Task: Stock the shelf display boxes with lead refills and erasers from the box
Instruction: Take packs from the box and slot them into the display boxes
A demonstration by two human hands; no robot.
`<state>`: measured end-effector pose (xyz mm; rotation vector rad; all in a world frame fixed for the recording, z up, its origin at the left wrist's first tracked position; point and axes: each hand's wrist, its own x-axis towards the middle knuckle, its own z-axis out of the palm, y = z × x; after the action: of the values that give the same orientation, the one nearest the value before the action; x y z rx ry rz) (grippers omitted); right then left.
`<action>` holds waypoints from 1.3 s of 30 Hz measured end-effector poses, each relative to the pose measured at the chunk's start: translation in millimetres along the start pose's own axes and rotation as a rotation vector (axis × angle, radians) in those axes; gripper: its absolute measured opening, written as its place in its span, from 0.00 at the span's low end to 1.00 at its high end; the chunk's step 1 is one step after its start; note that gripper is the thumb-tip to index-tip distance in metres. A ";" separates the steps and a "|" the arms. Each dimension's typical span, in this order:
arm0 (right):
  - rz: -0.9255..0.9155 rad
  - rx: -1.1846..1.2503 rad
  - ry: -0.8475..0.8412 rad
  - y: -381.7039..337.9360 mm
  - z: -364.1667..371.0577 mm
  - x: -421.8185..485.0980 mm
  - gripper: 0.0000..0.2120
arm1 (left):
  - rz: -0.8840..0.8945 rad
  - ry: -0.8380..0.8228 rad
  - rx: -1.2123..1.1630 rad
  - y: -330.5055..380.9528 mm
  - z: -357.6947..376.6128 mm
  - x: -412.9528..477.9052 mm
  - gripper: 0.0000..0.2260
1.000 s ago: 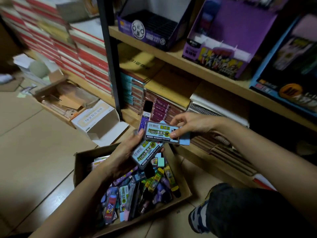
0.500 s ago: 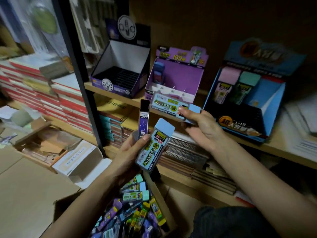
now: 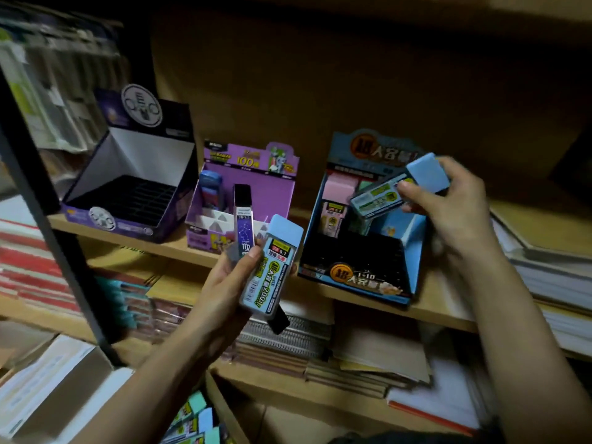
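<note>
My left hand (image 3: 229,277) grips a blue-capped lead refill case (image 3: 272,267) together with a slim purple refill tube (image 3: 244,225), held up in front of the shelf. My right hand (image 3: 458,216) pinches a second blue-capped refill case (image 3: 394,190) over the blue display box (image 3: 413,251), which holds a pink case (image 3: 336,200) at its back. A purple display box (image 3: 275,190) stands in the middle of the shelf and a dark purple display box (image 3: 179,206) with empty slots at the left. The cardboard supply box (image 3: 195,421) shows at the bottom edge.
The wooden shelf (image 3: 432,309) carries the three display boxes. A black upright post (image 3: 54,238) stands at the left. Stacked notebooks (image 3: 288,341) fill the shelf below, and paper stacks (image 3: 551,270) lie at the right. A white carton (image 3: 48,379) sits at lower left.
The view has risen from the supply box to the shelf. My right hand has carried its refill case rightward to the blue display box. My left hand has lifted its two items higher.
</note>
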<state>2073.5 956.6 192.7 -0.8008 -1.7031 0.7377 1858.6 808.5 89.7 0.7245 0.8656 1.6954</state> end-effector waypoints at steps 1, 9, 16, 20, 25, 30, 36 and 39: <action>-0.006 -0.039 0.003 4.1 -9.3 5.6 0.13 | -0.004 0.010 0.004 -1.5 2.0 3.0 0.12; -0.078 -0.613 -0.346 27.4 -27.6 41.1 0.11 | -0.022 0.009 0.003 1.8 12.1 9.5 0.13; -0.117 -0.821 -0.427 23.6 -27.9 44.0 0.13 | -0.046 0.014 0.035 5.1 14.0 8.0 0.14; -0.085 -0.887 -0.464 24.4 -28.7 47.8 0.16 | -0.045 0.023 0.014 6.9 17.8 7.4 0.11; -0.068 -0.812 -0.434 25.4 -26.1 49.6 0.16 | -0.051 0.013 0.051 8.6 21.5 4.2 0.12; -0.058 -0.810 -0.475 30.0 -28.9 49.1 0.16 | -0.054 -0.016 0.054 8.1 22.3 2.5 0.12; -0.332 -1.149 -0.311 55.0 -19.0 33.0 0.21 | -0.048 -0.035 0.059 8.9 25.5 1.2 0.15; -0.371 -1.132 -0.244 62.1 -18.8 27.5 0.18 | -0.054 -0.044 0.058 9.9 26.3 -0.5 0.15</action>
<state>2095.2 1016.6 163.0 -1.0951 -2.3930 -0.4948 1874.8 811.3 112.5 0.7686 0.8991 1.6061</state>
